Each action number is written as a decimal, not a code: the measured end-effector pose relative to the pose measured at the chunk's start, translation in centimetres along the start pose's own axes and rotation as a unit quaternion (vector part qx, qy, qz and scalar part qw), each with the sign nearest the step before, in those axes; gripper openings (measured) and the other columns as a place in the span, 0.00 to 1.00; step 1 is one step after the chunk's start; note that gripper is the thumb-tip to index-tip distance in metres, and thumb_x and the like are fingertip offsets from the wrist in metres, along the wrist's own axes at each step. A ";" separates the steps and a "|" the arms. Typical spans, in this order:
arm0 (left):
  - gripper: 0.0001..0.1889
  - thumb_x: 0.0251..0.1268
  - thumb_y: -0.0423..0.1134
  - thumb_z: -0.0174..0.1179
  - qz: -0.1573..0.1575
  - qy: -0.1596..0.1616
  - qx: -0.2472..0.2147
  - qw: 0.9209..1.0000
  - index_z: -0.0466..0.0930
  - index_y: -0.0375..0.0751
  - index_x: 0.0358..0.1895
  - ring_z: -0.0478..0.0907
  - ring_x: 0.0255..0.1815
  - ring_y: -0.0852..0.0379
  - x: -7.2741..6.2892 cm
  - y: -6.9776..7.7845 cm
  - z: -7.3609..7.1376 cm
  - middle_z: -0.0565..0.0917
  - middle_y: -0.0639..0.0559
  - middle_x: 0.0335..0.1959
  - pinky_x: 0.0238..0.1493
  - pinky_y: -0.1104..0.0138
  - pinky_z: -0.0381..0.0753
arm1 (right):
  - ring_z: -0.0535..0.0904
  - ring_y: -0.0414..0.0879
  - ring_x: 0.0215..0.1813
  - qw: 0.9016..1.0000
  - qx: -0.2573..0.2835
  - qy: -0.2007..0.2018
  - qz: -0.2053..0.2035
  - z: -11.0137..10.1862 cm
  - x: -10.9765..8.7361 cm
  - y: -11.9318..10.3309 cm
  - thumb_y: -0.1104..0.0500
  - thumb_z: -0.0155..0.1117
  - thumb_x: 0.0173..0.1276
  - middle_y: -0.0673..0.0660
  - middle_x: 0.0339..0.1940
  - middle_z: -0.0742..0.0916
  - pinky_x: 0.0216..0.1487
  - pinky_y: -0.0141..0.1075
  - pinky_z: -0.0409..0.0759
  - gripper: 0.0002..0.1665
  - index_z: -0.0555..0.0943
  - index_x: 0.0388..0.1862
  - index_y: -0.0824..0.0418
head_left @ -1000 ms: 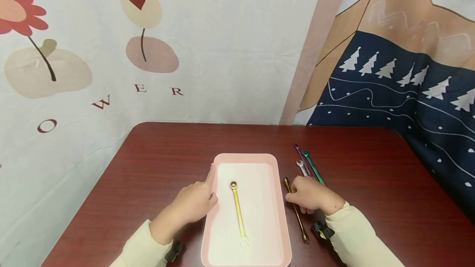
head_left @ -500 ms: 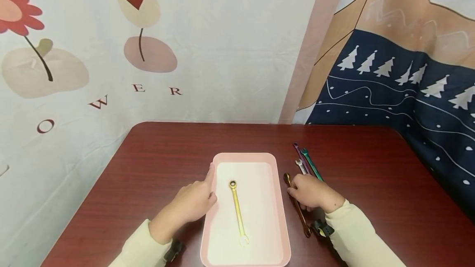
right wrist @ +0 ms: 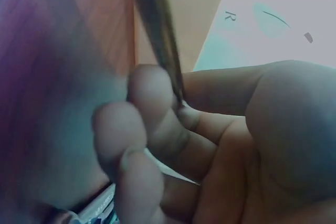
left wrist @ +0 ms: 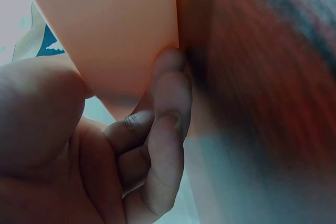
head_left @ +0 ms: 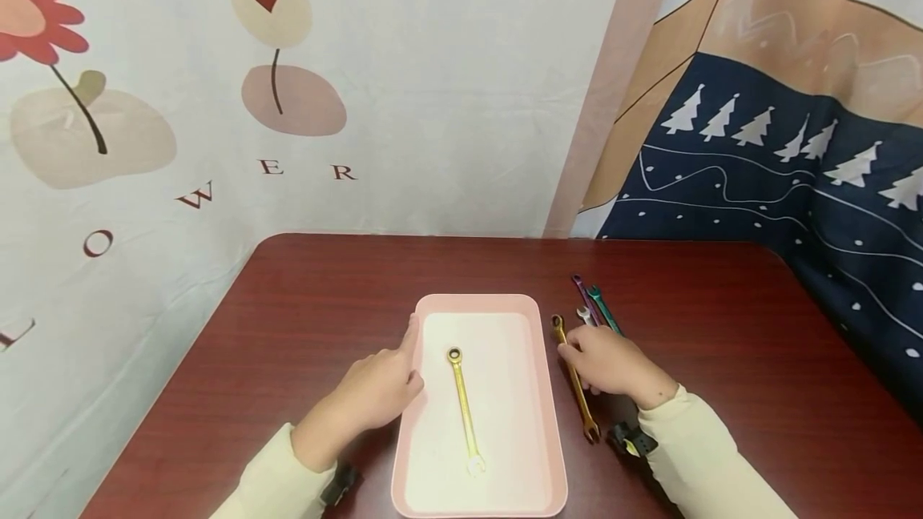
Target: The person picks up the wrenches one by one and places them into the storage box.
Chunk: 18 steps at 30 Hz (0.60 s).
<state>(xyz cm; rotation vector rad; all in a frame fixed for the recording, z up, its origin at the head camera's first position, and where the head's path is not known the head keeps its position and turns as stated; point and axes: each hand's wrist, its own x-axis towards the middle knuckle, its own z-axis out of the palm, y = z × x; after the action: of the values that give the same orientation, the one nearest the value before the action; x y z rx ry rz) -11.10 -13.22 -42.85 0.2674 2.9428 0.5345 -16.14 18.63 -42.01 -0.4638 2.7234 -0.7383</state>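
Note:
A pink tray [head_left: 505,391] lies on the table, with one yellow-gold combination wrench [head_left: 463,407] inside it. My left hand [head_left: 382,391] holds the tray's left side, the thumb at the rim and the fingers against the outer wall in the left wrist view. To the right of the tray, my right hand [head_left: 609,359] pinches a bronze-gold wrench [head_left: 578,395] between thumb and fingers. That wrench's shaft [right wrist: 160,30] rises from the fingertips in the right wrist view. It appears raised off the table, beside the tray's right rim.
Beyond the right hand lie a purple wrench [head_left: 580,287], a green wrench [head_left: 600,301] and a silver wrench [head_left: 585,315], partly hidden by the hand. The dark red table [head_left: 324,295] ends at a printed curtain [head_left: 447,102].
My right hand has taken hold of the bronze-gold wrench and moved it up and slightly away from me. The left hand and the tray have stayed in place.

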 end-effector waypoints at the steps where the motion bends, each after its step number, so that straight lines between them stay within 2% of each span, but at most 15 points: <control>1: 0.43 0.65 0.39 0.53 -0.001 -0.001 0.001 1.000 0.44 0.33 0.80 0.67 0.18 0.56 0.0 0.0 0.0 0.70 0.55 0.13 0.24 0.61 0.67 | 0.74 0.42 0.12 1.000 0.011 0.001 -0.003 -0.1 0.0 0.0 0.58 0.54 0.77 0.51 0.10 0.77 0.23 0.36 0.74 0.18 0.74 0.23 0.58; 10: 0.44 0.64 0.39 0.55 -0.002 -0.001 -0.005 1.000 0.43 0.33 0.80 0.59 0.13 0.57 0.2 0.0 -0.1 0.68 0.55 0.11 0.19 0.63 0.61 | 0.81 0.45 0.19 0.993 0.113 0.024 -0.015 -1.2 0.2 -0.2 0.58 0.53 0.78 0.56 0.17 0.80 0.22 0.36 0.80 0.18 0.71 0.26 0.63; 18: 0.44 0.64 0.38 0.55 -0.005 -0.006 -0.010 1.000 0.42 0.33 0.80 0.61 0.13 0.57 0.3 0.0 -0.1 0.68 0.55 0.11 0.19 0.62 0.62 | 0.83 0.49 0.23 0.986 0.162 0.033 -0.004 -2.0 0.2 -0.2 0.55 0.52 0.79 0.58 0.21 0.85 0.24 0.38 0.81 0.17 0.74 0.30 0.64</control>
<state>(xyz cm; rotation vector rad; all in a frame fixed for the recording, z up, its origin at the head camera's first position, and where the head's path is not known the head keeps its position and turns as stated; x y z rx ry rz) -11.36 -13.21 -42.78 0.2538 2.9239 0.5583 -17.01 19.31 -40.28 -0.3788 2.5892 -1.1929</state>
